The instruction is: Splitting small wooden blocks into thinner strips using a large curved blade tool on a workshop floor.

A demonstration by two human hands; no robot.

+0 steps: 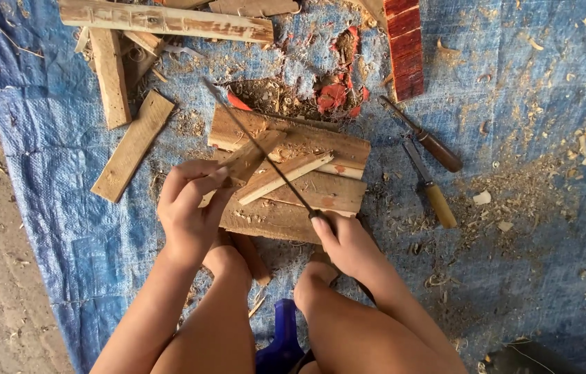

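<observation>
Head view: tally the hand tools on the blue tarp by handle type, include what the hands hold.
Dark brown wooden-handled chisel: 1
Yellow-handled chisel: 1
Thin metal saw blade, held in right hand: 1
Total: 3

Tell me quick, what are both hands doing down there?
Left hand pins small wood piece on plank stack. Right hand grips thin saw blade across it. Two chisels lie apart, right.
</observation>
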